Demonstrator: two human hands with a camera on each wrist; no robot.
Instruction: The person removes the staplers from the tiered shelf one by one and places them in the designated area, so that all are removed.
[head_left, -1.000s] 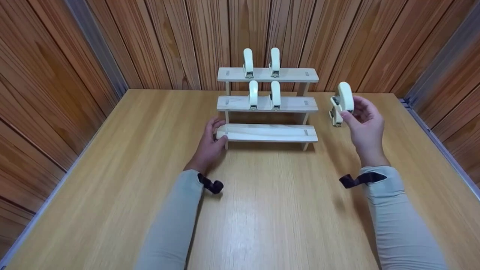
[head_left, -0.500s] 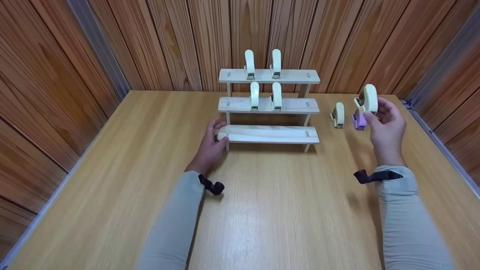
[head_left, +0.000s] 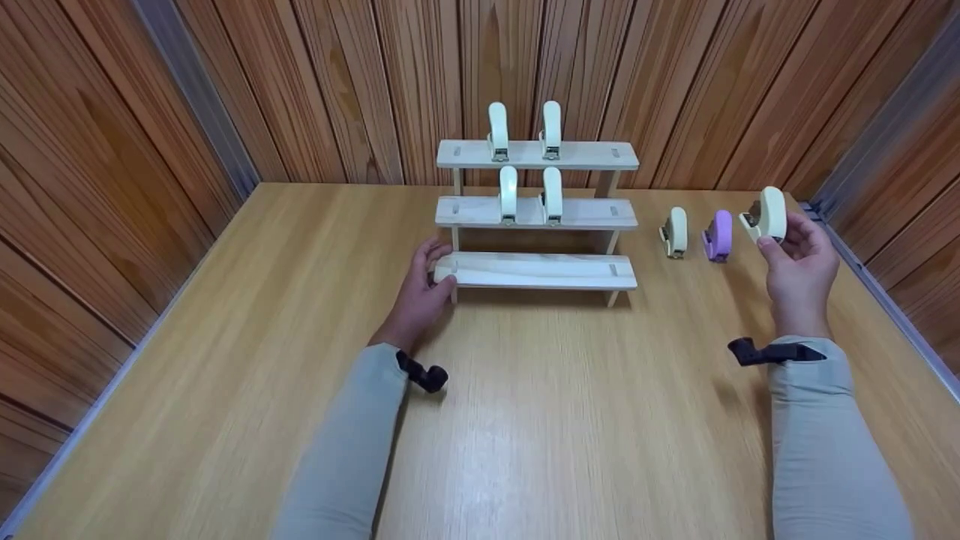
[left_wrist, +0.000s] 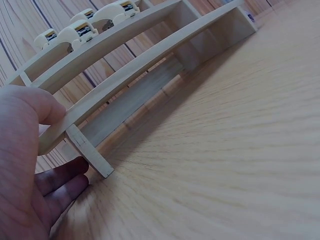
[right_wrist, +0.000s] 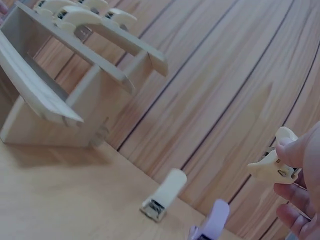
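A three-tier wooden display stand (head_left: 536, 268) stands at the back of the table. My left hand (head_left: 422, 292) grips the left end of its lowest tier; in the left wrist view the thumb lies along the board and fingers reach behind the leg. Off to the right, my right hand (head_left: 802, 277) pinches a small cream stapler (head_left: 771, 214), raised above the table. Left of that hand, a purple stapler (head_left: 720, 235) and another cream stapler (head_left: 676, 232) stand side by side on the table. The right wrist view shows the held stapler (right_wrist: 275, 167) tilted between thumb and fingers.
Several cream staplers stand on the stand: two on the top tier (head_left: 585, 154) and two on the middle tier (head_left: 596, 211). The lowest tier bears nothing. Wood-panelled walls (head_left: 360, 90) rise behind and beside the table (head_left: 540, 405).
My right hand has moved right with the cream stapler, past the other cream stapler and the purple one, uncovering both, and has lowered slightly. My left hand has stayed on the stand.
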